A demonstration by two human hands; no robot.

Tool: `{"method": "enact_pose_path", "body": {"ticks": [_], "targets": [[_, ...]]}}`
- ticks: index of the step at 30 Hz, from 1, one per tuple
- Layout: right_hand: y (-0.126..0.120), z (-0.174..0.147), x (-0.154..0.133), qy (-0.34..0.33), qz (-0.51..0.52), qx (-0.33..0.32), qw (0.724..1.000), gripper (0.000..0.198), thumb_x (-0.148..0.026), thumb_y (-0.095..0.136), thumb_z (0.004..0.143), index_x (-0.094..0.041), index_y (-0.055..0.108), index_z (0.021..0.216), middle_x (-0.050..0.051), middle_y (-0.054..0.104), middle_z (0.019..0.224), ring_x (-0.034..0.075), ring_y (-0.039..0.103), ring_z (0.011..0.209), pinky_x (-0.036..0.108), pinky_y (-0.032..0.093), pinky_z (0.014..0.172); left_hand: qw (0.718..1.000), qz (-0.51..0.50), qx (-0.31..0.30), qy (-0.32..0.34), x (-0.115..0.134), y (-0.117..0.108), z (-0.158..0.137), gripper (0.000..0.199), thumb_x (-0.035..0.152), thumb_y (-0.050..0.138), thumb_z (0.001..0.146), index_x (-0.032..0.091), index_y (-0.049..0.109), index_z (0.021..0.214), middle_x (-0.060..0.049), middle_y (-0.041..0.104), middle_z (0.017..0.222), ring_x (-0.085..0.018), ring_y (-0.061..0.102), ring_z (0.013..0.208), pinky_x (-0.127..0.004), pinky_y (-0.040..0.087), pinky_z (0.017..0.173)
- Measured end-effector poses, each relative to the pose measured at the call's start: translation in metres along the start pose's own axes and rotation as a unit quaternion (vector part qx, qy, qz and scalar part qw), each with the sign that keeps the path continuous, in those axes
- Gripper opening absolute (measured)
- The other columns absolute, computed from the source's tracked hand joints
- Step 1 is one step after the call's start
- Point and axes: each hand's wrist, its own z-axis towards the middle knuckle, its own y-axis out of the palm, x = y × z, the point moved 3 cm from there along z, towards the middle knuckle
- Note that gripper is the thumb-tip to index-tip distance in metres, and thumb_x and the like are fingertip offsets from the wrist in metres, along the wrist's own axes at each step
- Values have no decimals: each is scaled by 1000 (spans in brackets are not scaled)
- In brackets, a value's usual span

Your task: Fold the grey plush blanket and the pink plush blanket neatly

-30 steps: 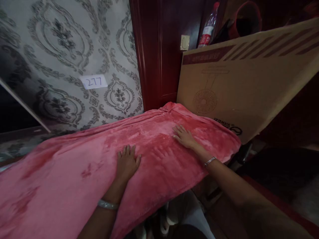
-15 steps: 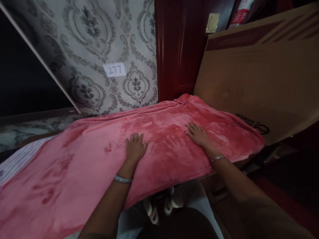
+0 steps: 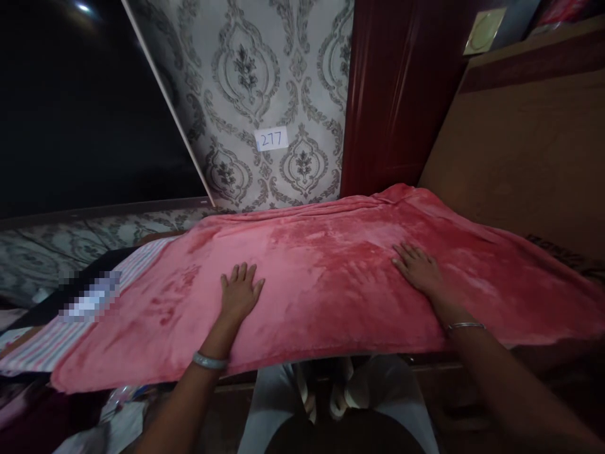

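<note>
In the head view, a pink blanket [image 3: 321, 296] lies spread mostly flat, with folds along its wall-side edge not yet flat. The left hand [image 3: 239, 293] and right hand [image 3: 418, 271] rest well apart on it, fingers splayed and released, grasping nothing. A striped cloth [image 3: 142, 258] shows beyond its left end, below a dark screen [image 3: 85, 113]; a cardboard box [image 3: 529, 145] stands behind its right part. Nothing visible blocks either hand.

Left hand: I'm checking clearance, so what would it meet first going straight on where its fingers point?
Over the pink blanket, the left hand would probably first meet the folds at the blanket's far edge, then the patterned wall; depth is unclear.
</note>
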Motion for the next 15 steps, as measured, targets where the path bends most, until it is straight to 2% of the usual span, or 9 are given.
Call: {"method": "enact_pose_path", "body": {"ticks": [3, 6, 12, 15], "targets": [[1, -1, 0, 2, 3, -1, 1000, 60, -49, 26, 102, -25, 42, 154, 9, 39, 162, 30, 36, 148, 56, 34, 117, 999, -1, 7, -54, -13, 0, -11, 61, 47, 31, 102, 17, 43, 154, -17, 38, 162, -37, 33, 149, -66, 26, 117], [3, -1, 2, 0, 9, -2, 1000, 62, -49, 23, 102, -24, 41, 155, 10, 38, 163, 31, 35, 148, 57, 35, 116, 997, -7, -8, -78, -27, -2, -23, 62, 47, 31, 102, 17, 41, 155, -16, 37, 163, -36, 32, 150, -66, 26, 117], [0, -5, -2, 4, 12, -26, 1000, 66, -50, 18, 100, -21, 38, 157, 11, 35, 164, 30, 32, 150, 58, 34, 116, 988, -17, -21, -152, -70, -3, -50, 64, 47, 32, 101, 16, 38, 157, -15, 32, 165, -38, 28, 151, -66, 28, 116], [-3, -7, -4, 6, 9, -29, 1000, 68, -50, 13, 101, -21, 37, 157, 12, 33, 165, 30, 31, 150, 56, 33, 116, 986, -15, -9, -167, -77, -3, -56, 65, 46, 34, 101, 11, 39, 155, -19, 33, 164, -40, 31, 150, -66, 28, 116]]}}
